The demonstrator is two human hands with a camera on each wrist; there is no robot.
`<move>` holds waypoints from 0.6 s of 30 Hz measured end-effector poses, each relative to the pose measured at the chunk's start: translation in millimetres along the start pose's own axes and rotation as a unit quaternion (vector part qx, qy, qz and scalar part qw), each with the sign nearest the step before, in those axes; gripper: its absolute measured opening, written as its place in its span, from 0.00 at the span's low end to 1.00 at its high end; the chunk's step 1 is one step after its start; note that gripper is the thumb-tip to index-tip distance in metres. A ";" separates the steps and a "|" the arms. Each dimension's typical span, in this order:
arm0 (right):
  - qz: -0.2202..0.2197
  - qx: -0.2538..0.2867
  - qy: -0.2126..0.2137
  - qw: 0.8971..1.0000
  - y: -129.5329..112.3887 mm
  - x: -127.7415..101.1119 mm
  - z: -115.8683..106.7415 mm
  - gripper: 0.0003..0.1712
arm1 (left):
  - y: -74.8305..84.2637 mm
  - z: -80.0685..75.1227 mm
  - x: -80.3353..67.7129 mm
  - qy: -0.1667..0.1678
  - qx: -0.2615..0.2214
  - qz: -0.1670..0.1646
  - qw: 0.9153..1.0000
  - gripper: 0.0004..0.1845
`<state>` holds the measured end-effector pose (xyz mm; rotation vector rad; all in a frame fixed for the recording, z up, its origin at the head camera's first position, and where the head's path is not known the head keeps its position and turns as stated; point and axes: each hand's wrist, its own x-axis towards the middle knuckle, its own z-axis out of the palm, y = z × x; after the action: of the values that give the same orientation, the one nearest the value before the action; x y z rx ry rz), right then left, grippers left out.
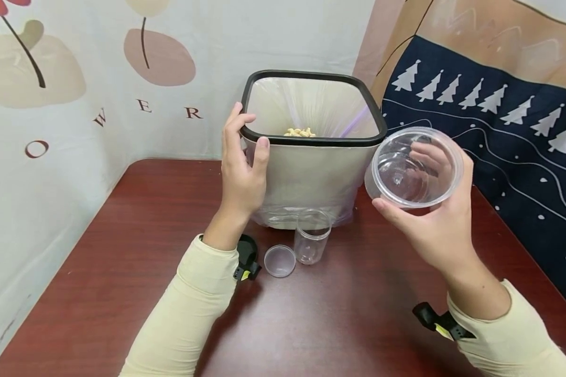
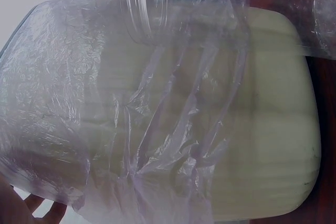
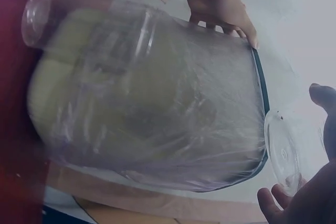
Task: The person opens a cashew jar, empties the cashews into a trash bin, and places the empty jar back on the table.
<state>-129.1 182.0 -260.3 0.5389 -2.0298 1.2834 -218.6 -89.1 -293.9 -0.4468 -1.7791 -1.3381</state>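
Observation:
A beige trash bin (image 1: 316, 173) with a black rim and a thin clear-purple bag around it stands at the table's back. My left hand (image 1: 244, 165) grips its front left corner, thumb in front and fingers along the side and rim. Pale, nut-like pieces (image 1: 300, 133) show inside the bin. To the right of the bin, my right hand (image 1: 436, 230) holds a clear round plastic jar (image 1: 401, 183) in the air, tilted with its mouth towards me. A second clear jar (image 1: 312, 243) stands upright before the bin, beside a clear round lid (image 1: 280, 261).
The dark red-brown table (image 1: 349, 314) meets a pale printed cloth (image 1: 99, 63) at the back and left. A dark blue cloth with white trees (image 1: 500, 136) hangs at the right. Black straps with small devices (image 1: 438, 319) sit on both wrists.

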 end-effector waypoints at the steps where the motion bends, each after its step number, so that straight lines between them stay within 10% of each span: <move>1: 0.004 0.005 0.001 1.000 1.8 -2.7 0.6 0.62 | -0.1 -0.5 0.1 0.000 0.002 0.001 1.000 0.25; 18: 0.055 0.106 -0.044 0.992 28.9 -35.7 11.8 0.63 | 0.0 -1.2 1.7 0.001 0.010 0.012 1.000 0.27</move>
<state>-126.9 183.6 -307.6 0.5971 -2.0311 1.5791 -219.2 -90.6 -292.4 -0.4537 -1.7783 -1.3022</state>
